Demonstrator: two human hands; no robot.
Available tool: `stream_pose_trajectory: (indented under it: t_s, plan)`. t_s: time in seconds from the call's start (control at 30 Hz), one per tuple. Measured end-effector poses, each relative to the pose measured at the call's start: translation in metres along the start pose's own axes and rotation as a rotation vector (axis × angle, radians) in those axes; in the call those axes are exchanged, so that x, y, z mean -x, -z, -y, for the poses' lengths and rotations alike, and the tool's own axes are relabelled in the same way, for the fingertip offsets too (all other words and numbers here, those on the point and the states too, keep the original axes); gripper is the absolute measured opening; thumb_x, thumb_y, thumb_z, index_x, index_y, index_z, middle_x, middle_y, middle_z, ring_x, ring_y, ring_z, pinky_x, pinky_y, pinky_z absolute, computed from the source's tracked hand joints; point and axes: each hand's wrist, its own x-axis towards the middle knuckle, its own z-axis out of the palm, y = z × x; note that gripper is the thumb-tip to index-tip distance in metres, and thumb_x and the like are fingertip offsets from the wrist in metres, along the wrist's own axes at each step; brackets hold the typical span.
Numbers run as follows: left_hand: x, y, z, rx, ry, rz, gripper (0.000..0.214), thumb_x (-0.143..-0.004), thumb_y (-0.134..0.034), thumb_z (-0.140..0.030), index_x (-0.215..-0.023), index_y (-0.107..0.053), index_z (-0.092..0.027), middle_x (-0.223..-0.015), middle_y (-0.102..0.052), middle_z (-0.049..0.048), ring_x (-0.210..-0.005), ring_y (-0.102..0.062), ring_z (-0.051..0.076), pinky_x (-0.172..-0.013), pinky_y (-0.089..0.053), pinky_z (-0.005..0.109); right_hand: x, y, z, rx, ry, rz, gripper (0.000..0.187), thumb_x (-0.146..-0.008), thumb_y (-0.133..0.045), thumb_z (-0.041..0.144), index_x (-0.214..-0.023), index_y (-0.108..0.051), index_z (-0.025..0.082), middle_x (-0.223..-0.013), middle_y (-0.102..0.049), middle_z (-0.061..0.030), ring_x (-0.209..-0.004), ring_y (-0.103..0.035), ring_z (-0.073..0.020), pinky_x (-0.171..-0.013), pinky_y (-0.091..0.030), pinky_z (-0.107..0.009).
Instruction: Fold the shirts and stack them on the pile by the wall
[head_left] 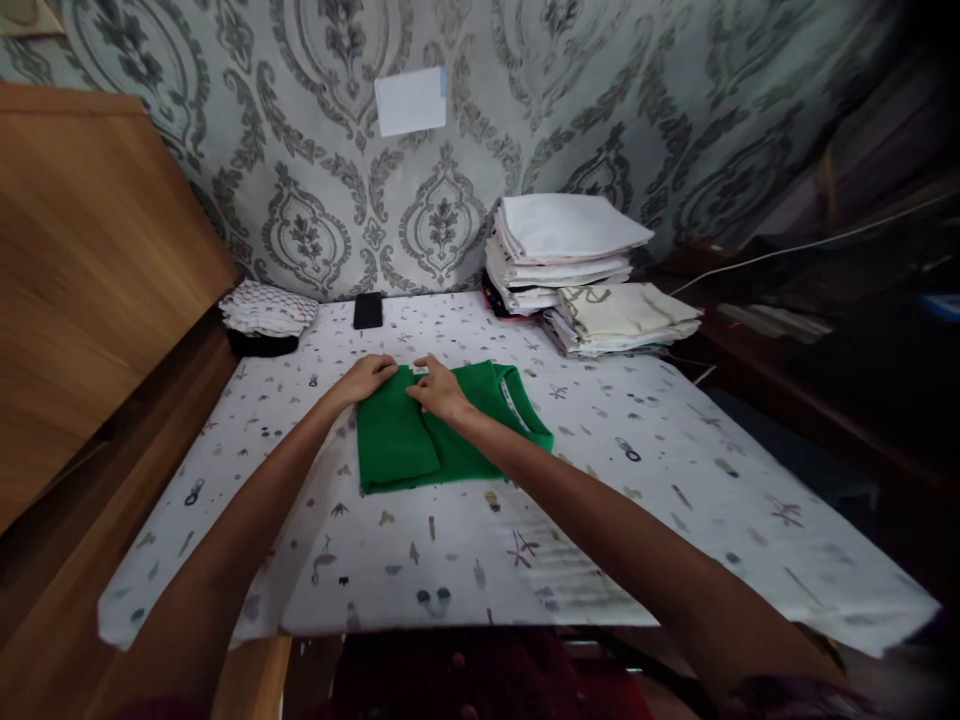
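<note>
A green shirt (472, 440) lies folded on the covered table. Its neckline, with a pale inner band, faces right, and one panel is folded over on the left part. My left hand (367, 378) rests at the shirt's far left corner, its fingers lying together over the cloth. Close by, my right hand (441, 390) is bent over the far edge of the folded panel. Its fingertips are drawn in on the cloth there. A small pale patch shows between the two hands.
A patterned white cloth covers the table (450, 560). Folded clothes (570, 230) are stacked at the back right, beside a lower cream pile (630, 315). A black phone (368, 311) and another folded pile (268, 312) lie at the back left. Wooden furniture (97, 260) stands left.
</note>
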Motion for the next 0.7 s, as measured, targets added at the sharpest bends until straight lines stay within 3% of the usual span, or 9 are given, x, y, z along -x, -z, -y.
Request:
stream_pose_trajectory:
  t_s: [0.23, 0.4, 0.47, 0.53, 0.6, 0.7]
  plan:
    - [0.001, -0.026, -0.012, -0.173, 0.089, -0.086, 0.023, -0.093, -0.050, -0.035, -0.090, -0.066, -0.019, -0.089, -0.070, 0.0097, -0.091, -0.062, 0.028, -0.083, -0.043, 0.037, -0.008, 0.005, -0.009, 0.037, -0.053, -0.019, 0.044, -0.081, -0.060, 0.013, -0.125, -0.057, 0.014, -0.076, -0.060, 0.0022, -0.047, -0.053, -0.0086, -0.059, -0.048, -0.026]
    - [0.018, -0.022, -0.023, -0.199, 0.118, -0.189, 0.022, -0.094, -0.050, -0.031, -0.110, -0.060, -0.018, -0.113, -0.066, 0.0134, -0.110, -0.057, 0.030, -0.093, -0.042, 0.042, -0.010, 0.007, -0.013, 0.140, 0.053, -0.007, 0.035, -0.083, -0.057, 0.014, -0.117, -0.063, 0.016, -0.078, -0.065, -0.0014, -0.058, -0.061, -0.0135, -0.069, -0.051, -0.030]
    - [0.036, -0.014, -0.031, -0.195, 0.080, -0.285, 0.024, -0.093, -0.051, -0.027, -0.114, -0.057, -0.017, -0.119, -0.062, 0.0136, -0.113, -0.054, 0.028, -0.095, -0.042, 0.041, -0.008, 0.007, -0.014, 0.249, 0.171, -0.055, 0.029, -0.084, -0.056, 0.015, -0.111, -0.066, 0.017, -0.086, -0.069, -0.0057, -0.075, -0.065, -0.0192, -0.077, -0.051, -0.033]
    - [0.065, -0.005, -0.042, -0.167, 0.008, -0.341, 0.018, -0.095, -0.047, -0.025, -0.107, -0.057, -0.017, -0.110, -0.063, 0.0116, -0.105, -0.057, 0.025, -0.091, -0.044, 0.037, -0.002, 0.007, -0.013, 0.357, 0.324, -0.100, 0.027, -0.086, -0.055, 0.016, -0.110, -0.067, 0.017, -0.101, -0.070, -0.0107, -0.092, -0.065, -0.0240, -0.084, -0.051, -0.037]
    - [0.102, 0.000, -0.056, -0.136, -0.070, -0.296, 0.020, -0.098, -0.041, -0.027, -0.097, -0.058, -0.019, -0.096, -0.063, 0.0083, -0.092, -0.058, 0.021, -0.083, -0.045, 0.033, 0.008, 0.004, -0.010, 0.417, 0.487, -0.056, 0.026, -0.089, -0.052, 0.017, -0.110, -0.068, 0.015, -0.114, -0.067, -0.0139, -0.103, -0.063, -0.0260, -0.091, -0.050, -0.039]
    - [0.161, -0.006, -0.076, -0.227, -0.125, -0.110, 0.030, -0.101, -0.036, -0.031, -0.091, -0.062, -0.021, -0.086, -0.065, 0.0071, -0.083, -0.059, 0.021, -0.079, -0.046, 0.034, 0.026, -0.006, -0.008, 0.429, 0.656, 0.116, 0.029, -0.095, -0.047, 0.020, -0.115, -0.067, 0.014, -0.130, -0.062, -0.0152, -0.123, -0.056, -0.0268, -0.105, -0.045, -0.041]
